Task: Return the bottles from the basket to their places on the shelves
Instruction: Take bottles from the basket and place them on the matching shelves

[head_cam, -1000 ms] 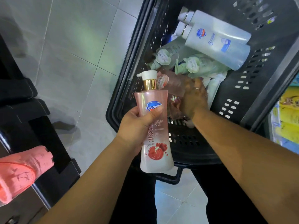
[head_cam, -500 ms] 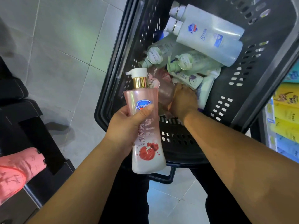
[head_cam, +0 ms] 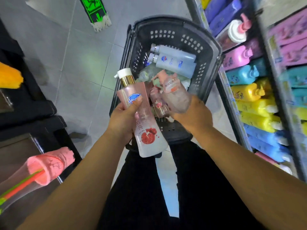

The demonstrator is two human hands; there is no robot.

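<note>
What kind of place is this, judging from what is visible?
Most likely a shop aisle for toiletries: shelves on the right hold rows of bottles grouped by colour, and a black plastic shopping basket with more bottles stands on the tiled floor.

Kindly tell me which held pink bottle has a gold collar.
The tall pink plastic pomegranate bottle in the left hand; the right hand's blurred pink bottle shows none.

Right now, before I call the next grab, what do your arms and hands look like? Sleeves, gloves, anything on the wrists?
Both arms are bare: no sleeve on the left forearm or right forearm up to the frame edge. The left hand and right hand wear no gloves; neither wrist shows a watch or band. Blur hides any ring. Black trousers below.
</note>
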